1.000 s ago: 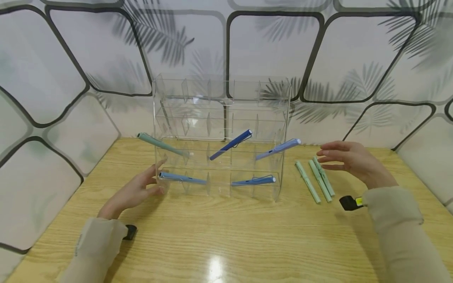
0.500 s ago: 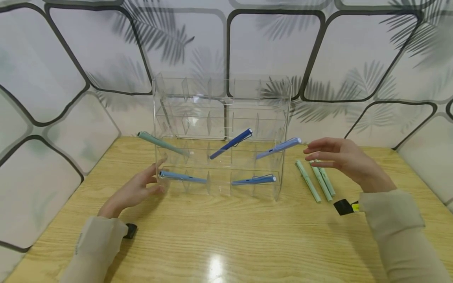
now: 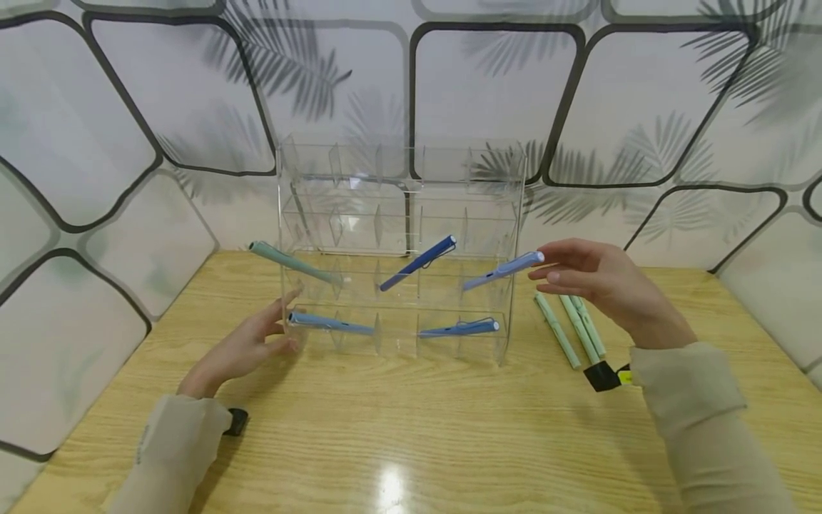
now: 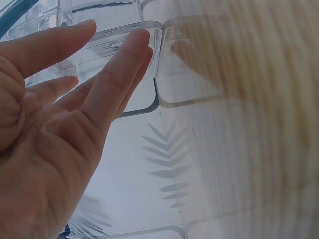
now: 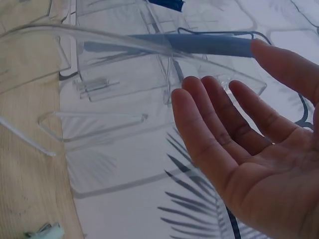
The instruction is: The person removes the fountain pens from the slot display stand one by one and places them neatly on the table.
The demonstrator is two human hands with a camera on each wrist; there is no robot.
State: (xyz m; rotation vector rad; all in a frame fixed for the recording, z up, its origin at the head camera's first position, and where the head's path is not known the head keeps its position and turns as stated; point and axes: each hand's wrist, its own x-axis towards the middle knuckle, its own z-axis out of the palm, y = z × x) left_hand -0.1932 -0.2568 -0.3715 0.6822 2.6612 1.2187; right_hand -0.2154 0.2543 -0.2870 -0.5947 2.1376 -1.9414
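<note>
A clear acrylic rack of tiered compartments stands on the table. My left hand rests at its lower left side, fingers extended; the left wrist view shows the fingertips close by the clear edge. My right hand is at the outer end of a lavender-blue pen that leans in the rack. In the right wrist view its thumb is at the end of that pen, other fingers spread apart below. Whether the thumb touches it I cannot tell.
The rack also holds a dark blue pen, a grey-green pen and two blue pens lower down. Several pale green pens lie right of the rack, partly under my right hand. A patterned backdrop rises behind.
My right hand has moved left from above the pale green pens to the end of the lavender-blue pen. The left hand and the pens have not visibly moved.
</note>
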